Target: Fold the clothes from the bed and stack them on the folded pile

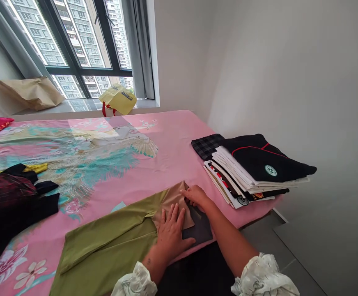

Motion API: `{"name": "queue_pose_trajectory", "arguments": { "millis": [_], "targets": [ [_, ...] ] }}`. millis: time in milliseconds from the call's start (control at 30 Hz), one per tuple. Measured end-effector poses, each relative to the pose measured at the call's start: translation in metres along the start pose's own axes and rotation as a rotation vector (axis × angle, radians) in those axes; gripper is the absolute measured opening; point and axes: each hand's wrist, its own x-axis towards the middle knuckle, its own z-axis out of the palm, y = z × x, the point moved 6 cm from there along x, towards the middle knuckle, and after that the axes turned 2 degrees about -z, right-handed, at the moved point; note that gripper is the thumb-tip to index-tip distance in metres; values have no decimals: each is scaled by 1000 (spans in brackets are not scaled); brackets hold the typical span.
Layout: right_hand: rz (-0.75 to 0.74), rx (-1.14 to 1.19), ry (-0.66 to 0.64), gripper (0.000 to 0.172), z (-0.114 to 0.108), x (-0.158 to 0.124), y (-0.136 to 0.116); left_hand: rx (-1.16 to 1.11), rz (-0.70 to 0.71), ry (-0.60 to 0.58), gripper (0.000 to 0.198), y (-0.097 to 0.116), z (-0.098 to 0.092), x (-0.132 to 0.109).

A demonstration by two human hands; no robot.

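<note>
An olive-green garment (105, 242) lies spread on the pink bedspread (173, 148) near the front edge. Its end shows a tan folded part (171, 199) and a dark grey panel (199, 230). My left hand (173, 232) lies flat with fingers stretched out on the tan part. My right hand (197, 196) rests just to the right, fingertips pressing the tan fabric's edge, fingers curled down on the cloth.
A stack of folded clothes (253, 172) topped by a black garment sits at the bed's right edge. A heap of dark clothes (12, 197) lies at the left. A yellow bag (119, 98) and brown paper bag (31, 92) rest on the windowsill. Wall at right.
</note>
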Motion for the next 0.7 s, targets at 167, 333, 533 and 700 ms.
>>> {"name": "queue_pose_trajectory", "arguments": {
  "millis": [167, 333, 533, 700],
  "targets": [
    [-35, 35, -105, 44, 8, -19, 0, -10, -24, 99, 90, -3, 14, -2],
    [-155, -285, 14, 26, -1, -48, -6, -17, -13, 152, 90, -7, 13, -4],
    [-132, -412, 88, 43, -2, -73, -9, -14, -14, 188, 90, -7, 11, -4],
    [-193, -448, 65, 29, -1, -93, -6, -22, -11, 193, 90, -9, 11, -4]
  ]
}}
